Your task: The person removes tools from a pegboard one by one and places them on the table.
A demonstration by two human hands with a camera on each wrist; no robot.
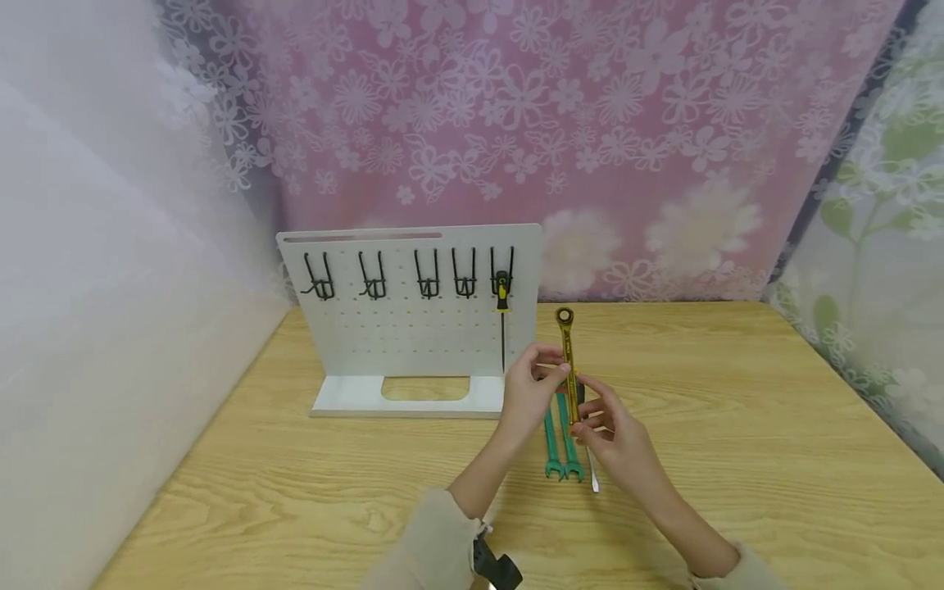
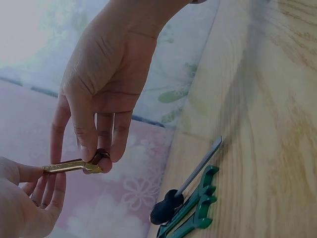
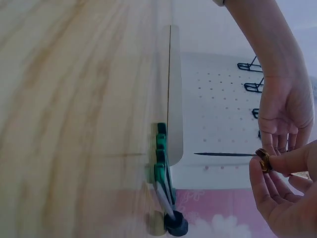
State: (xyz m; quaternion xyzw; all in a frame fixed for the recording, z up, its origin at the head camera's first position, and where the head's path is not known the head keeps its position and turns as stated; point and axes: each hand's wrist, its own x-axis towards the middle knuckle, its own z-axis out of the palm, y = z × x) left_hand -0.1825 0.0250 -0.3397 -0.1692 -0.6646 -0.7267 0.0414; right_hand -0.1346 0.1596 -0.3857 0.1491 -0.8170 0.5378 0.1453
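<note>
A gold ratcheting combination wrench (image 1: 567,340) is held upright above the table, ring end up. My left hand (image 1: 527,389) pinches it near the middle of its shank. At the lower, open end, my right hand (image 1: 615,438) pinches it between thumb and fingers, also seen in the left wrist view as the upper hand (image 2: 111,84). Below the hands lie two green wrenches (image 1: 551,442) side by side, partly hidden. Beside them is a screwdriver (image 2: 198,166) with a dark handle and flat metal blade.
A white pegboard (image 1: 413,328) on a flat base stands left of the hands, with several black double hooks (image 1: 372,279). From its rightmost hook hangs a black-and-yellow screwdriver (image 1: 503,299). Floral cloth (image 1: 516,123) hangs behind the wooden table (image 1: 737,426).
</note>
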